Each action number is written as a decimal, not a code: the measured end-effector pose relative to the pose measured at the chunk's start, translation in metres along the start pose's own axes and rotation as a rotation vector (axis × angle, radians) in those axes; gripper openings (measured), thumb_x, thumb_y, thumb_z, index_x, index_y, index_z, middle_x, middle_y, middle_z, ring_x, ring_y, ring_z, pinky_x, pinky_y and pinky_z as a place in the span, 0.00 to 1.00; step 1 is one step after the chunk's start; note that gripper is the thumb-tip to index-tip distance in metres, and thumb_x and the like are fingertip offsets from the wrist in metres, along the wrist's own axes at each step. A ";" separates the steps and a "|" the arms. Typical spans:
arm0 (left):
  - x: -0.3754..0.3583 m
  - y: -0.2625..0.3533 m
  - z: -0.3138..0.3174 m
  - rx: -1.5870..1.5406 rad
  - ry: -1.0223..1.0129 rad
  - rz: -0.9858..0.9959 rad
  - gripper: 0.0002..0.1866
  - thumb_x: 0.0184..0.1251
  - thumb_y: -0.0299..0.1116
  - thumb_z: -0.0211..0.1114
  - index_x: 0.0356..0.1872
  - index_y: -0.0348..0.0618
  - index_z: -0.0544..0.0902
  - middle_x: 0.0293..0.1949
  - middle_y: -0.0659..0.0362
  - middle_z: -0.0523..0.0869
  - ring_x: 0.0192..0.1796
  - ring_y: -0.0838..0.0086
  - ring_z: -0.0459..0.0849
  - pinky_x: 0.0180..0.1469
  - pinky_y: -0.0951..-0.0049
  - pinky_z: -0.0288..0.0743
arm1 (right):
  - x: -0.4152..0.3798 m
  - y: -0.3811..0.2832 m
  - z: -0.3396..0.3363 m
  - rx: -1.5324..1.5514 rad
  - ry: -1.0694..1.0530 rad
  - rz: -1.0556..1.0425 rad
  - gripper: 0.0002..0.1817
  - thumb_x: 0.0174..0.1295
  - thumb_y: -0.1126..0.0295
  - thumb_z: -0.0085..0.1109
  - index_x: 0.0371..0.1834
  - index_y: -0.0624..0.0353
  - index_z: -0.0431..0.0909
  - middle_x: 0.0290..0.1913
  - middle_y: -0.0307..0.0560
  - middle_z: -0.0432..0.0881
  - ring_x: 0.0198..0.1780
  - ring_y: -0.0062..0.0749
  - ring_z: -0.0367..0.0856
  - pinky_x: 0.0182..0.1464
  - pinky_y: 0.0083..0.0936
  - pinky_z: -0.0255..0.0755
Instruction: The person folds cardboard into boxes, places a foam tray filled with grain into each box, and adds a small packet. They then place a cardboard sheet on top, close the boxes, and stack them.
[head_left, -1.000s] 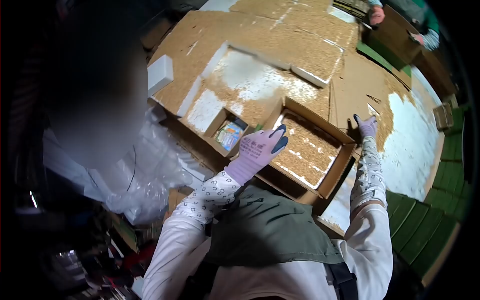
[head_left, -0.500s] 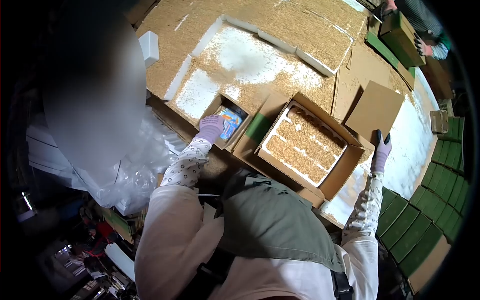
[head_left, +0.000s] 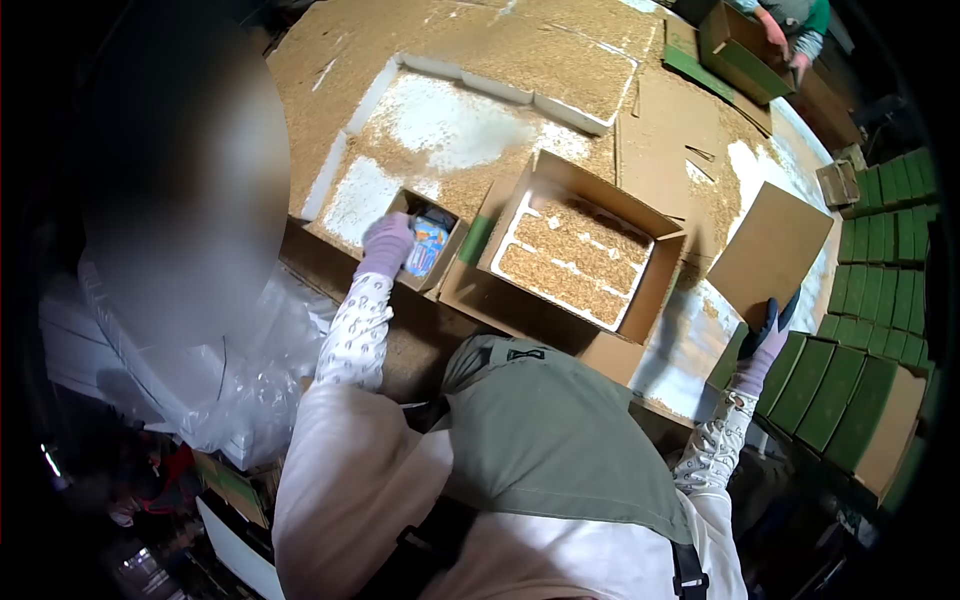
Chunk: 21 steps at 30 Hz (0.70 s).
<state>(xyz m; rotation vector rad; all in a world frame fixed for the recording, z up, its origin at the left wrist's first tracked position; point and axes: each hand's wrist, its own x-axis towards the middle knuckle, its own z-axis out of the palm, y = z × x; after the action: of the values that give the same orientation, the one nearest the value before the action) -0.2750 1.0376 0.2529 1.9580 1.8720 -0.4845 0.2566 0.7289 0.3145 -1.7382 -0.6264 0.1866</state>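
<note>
My left hand [head_left: 388,243], in a purple glove, reaches over the left rim of a small cardboard box [head_left: 452,246]. Blue printed packets [head_left: 428,246] lie inside it; the fingertips are hidden in the box. To its right stands an open carton [head_left: 662,290] holding a white tray filled with brown shavings [head_left: 575,262]. At the right, my right hand [head_left: 770,335], gloved in purple with dark fingers, grips the lower edge of a flat brown cardboard sheet [head_left: 772,250].
Low white strips [head_left: 500,88] frame shavings on the table. Green boxes [head_left: 820,390] are stacked at the right. A co-worker's gloved hands [head_left: 785,45] are at another box [head_left: 735,50], top right. Clear plastic [head_left: 265,375] hangs at the left.
My right hand has moved the cardboard sheet right, away from the carton. My left hand stays at the small box. The view has shifted, and the co-worker's hands have moved on their box.
</note>
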 end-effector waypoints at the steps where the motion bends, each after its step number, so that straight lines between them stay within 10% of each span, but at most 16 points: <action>1: -0.017 0.015 -0.029 -0.174 0.174 0.012 0.17 0.71 0.42 0.55 0.51 0.47 0.85 0.48 0.48 0.87 0.49 0.59 0.86 0.52 0.60 0.79 | -0.010 -0.032 0.009 -0.106 0.033 -0.111 0.26 0.72 0.67 0.49 0.72 0.63 0.64 0.65 0.51 0.75 0.63 0.34 0.75 0.63 0.28 0.71; 3: -0.067 0.078 -0.058 -0.498 0.701 0.262 0.12 0.71 0.41 0.57 0.45 0.49 0.85 0.44 0.52 0.87 0.47 0.59 0.85 0.52 0.59 0.79 | -0.032 -0.076 0.037 -0.110 -0.046 -0.192 0.25 0.71 0.75 0.46 0.71 0.67 0.64 0.68 0.54 0.73 0.64 0.35 0.74 0.66 0.31 0.68; 4: -0.086 0.110 -0.061 -0.484 0.772 0.736 0.12 0.68 0.39 0.60 0.47 0.48 0.84 0.47 0.54 0.85 0.53 0.60 0.82 0.62 0.58 0.74 | -0.057 -0.089 0.060 0.002 -0.208 -0.331 0.23 0.67 0.81 0.44 0.67 0.71 0.67 0.68 0.59 0.72 0.63 0.43 0.76 0.68 0.33 0.65; 6: -0.080 0.142 -0.002 -0.615 0.772 0.837 0.15 0.62 0.42 0.65 0.48 0.52 0.85 0.54 0.51 0.82 0.60 0.62 0.77 0.70 0.58 0.62 | -0.096 -0.130 0.104 -0.352 -0.558 -0.975 0.19 0.59 0.79 0.52 0.55 0.62 0.77 0.60 0.64 0.75 0.62 0.56 0.74 0.69 0.49 0.64; 8: -0.088 0.138 -0.045 -0.109 0.655 0.804 0.20 0.58 0.44 0.70 0.51 0.50 0.84 0.59 0.50 0.79 0.65 0.63 0.73 0.71 0.56 0.61 | -0.112 -0.114 0.116 -0.621 -1.102 -0.901 0.20 0.62 0.63 0.57 0.58 0.52 0.77 0.62 0.58 0.73 0.65 0.53 0.70 0.70 0.53 0.59; 11: -0.001 0.066 -0.007 -1.130 0.460 0.337 0.22 0.65 0.36 0.67 0.59 0.41 0.79 0.60 0.51 0.79 0.61 0.63 0.77 0.64 0.61 0.71 | -0.098 -0.113 0.139 -0.246 -1.094 -0.459 0.23 0.64 0.63 0.57 0.63 0.50 0.75 0.66 0.58 0.70 0.66 0.54 0.69 0.66 0.39 0.65; 13: -0.023 0.082 -0.020 -1.425 -0.171 0.125 0.25 0.68 0.30 0.63 0.65 0.40 0.74 0.65 0.49 0.76 0.65 0.64 0.74 0.66 0.67 0.69 | -0.100 -0.102 0.187 -0.651 -1.199 -0.419 0.20 0.66 0.62 0.53 0.61 0.51 0.76 0.63 0.57 0.73 0.64 0.51 0.71 0.66 0.37 0.65; 15: -0.019 0.068 0.015 -0.735 0.132 1.021 0.26 0.71 0.25 0.57 0.70 0.40 0.68 0.68 0.49 0.74 0.70 0.65 0.70 0.70 0.70 0.64 | -0.109 -0.056 0.205 -0.784 -1.312 -0.532 0.20 0.65 0.63 0.54 0.60 0.50 0.77 0.61 0.56 0.73 0.65 0.51 0.70 0.68 0.37 0.65; 18: 0.008 0.090 0.061 -0.858 -0.116 0.783 0.23 0.77 0.29 0.46 0.70 0.37 0.67 0.67 0.52 0.74 0.68 0.69 0.72 0.71 0.75 0.61 | -0.078 -0.063 0.149 -0.203 -0.816 -0.419 0.23 0.60 0.71 0.59 0.61 0.58 0.76 0.64 0.58 0.72 0.63 0.51 0.74 0.66 0.35 0.68; 21: 0.045 0.096 0.091 -1.132 -0.458 0.559 0.24 0.76 0.39 0.50 0.66 0.37 0.71 0.62 0.54 0.78 0.62 0.71 0.75 0.67 0.73 0.65 | -0.056 0.000 0.091 0.183 -0.165 0.195 0.20 0.69 0.70 0.56 0.63 0.60 0.74 0.49 0.44 0.83 0.48 0.29 0.81 0.54 0.29 0.76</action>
<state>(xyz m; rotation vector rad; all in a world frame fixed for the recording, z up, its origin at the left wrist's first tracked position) -0.1756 1.0276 0.1559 1.2921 0.8704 0.2596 0.1692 0.7790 0.2781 -1.6154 -0.5407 0.5126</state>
